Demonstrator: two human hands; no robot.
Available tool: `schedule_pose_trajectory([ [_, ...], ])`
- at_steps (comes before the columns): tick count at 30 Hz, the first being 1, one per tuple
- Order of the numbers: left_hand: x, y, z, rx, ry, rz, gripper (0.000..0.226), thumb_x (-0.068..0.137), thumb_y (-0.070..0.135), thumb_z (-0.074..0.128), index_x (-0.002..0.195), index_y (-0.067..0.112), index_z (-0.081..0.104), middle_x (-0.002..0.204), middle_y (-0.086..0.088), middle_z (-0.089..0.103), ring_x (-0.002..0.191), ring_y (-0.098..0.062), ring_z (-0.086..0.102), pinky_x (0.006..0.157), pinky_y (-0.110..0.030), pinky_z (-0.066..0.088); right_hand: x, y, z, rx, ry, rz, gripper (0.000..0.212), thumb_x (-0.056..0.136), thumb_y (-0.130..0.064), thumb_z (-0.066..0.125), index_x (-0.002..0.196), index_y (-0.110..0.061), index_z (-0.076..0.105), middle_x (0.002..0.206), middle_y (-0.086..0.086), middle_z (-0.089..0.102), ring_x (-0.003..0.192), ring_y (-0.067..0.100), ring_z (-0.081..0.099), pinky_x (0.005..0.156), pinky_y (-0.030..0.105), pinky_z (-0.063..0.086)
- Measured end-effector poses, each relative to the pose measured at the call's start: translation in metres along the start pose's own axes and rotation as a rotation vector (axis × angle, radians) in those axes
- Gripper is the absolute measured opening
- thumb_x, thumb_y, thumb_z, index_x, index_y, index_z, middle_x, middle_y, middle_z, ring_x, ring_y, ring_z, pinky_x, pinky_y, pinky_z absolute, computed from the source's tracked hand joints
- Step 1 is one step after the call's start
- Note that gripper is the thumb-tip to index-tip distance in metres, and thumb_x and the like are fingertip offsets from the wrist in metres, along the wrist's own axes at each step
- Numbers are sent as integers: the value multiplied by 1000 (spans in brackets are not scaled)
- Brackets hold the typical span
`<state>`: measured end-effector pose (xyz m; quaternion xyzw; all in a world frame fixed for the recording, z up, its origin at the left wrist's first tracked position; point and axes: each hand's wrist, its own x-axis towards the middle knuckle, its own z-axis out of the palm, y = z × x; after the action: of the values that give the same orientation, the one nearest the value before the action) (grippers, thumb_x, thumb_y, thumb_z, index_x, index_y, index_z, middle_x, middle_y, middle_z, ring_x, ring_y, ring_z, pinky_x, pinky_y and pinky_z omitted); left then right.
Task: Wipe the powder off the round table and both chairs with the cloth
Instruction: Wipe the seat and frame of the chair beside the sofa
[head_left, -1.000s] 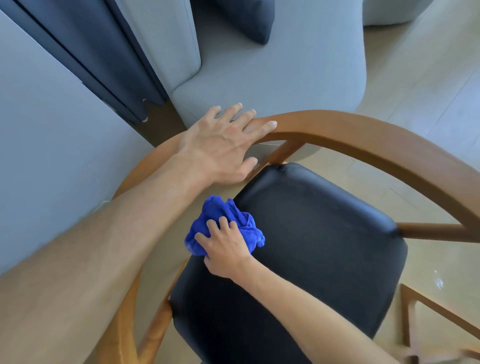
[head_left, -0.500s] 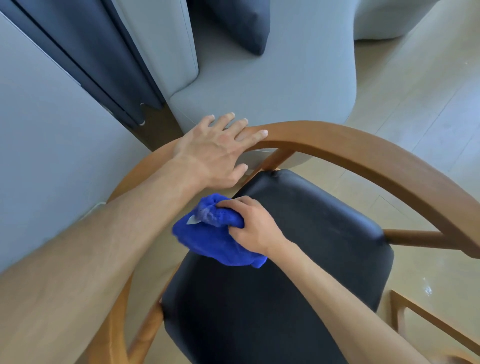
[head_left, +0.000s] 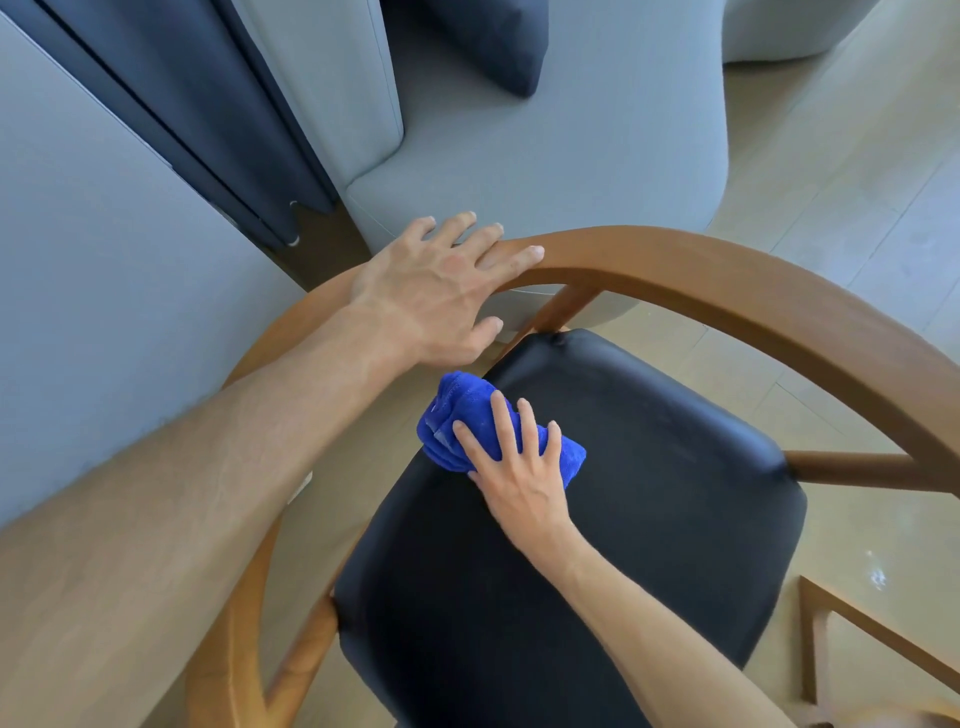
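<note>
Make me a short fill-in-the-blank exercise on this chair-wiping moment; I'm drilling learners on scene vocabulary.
1. The right hand presses a cloth whose colour is ____.
2. The cloth lies on the chair's black ____, near its back left corner.
3. The left hand rests on the curved wooden ____ of the chair.
4. Beyond the chair stands a grey ____ with a dark cushion on it.

Missing words: blue; seat; backrest; sofa

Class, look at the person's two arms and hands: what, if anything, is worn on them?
Nothing shows on them. The left hand and right hand are bare, with no gloves, rings or watch visible. Both forearms are bare too; no sleeve reaches into view.
</note>
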<state>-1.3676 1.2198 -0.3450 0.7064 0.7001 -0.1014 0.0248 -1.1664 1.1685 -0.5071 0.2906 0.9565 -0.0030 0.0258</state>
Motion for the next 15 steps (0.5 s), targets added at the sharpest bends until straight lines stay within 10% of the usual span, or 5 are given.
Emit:
schedule_pose_trajectory([
  [4,0,0,-1,4,1,4,71,92,53,36,152,36,2,157,-5,21,145,-27,17,114,-45,21,22,43,4,-17,149,-191,52,80,-14,56,129,-29,49,140,18,47,102,39,53,75,46,43],
  [10,2,0,0,-9,9,7,69,91,53,37,151,37,7,156,-5,24,144,-27,20,113,-45,23,85,30,-12,117,-32,535,51,80,-14,59,130,-23,49,132,19,49,83,33,50,62,37,31],
  [15,1,0,0,-22,-7,5,70,91,54,38,152,36,6,157,-5,23,144,-28,18,113,-46,23,33,-83,-21,147,-151,8,22,68,-20,66,88,-27,64,98,9,65,65,24,54,55,29,38],
])
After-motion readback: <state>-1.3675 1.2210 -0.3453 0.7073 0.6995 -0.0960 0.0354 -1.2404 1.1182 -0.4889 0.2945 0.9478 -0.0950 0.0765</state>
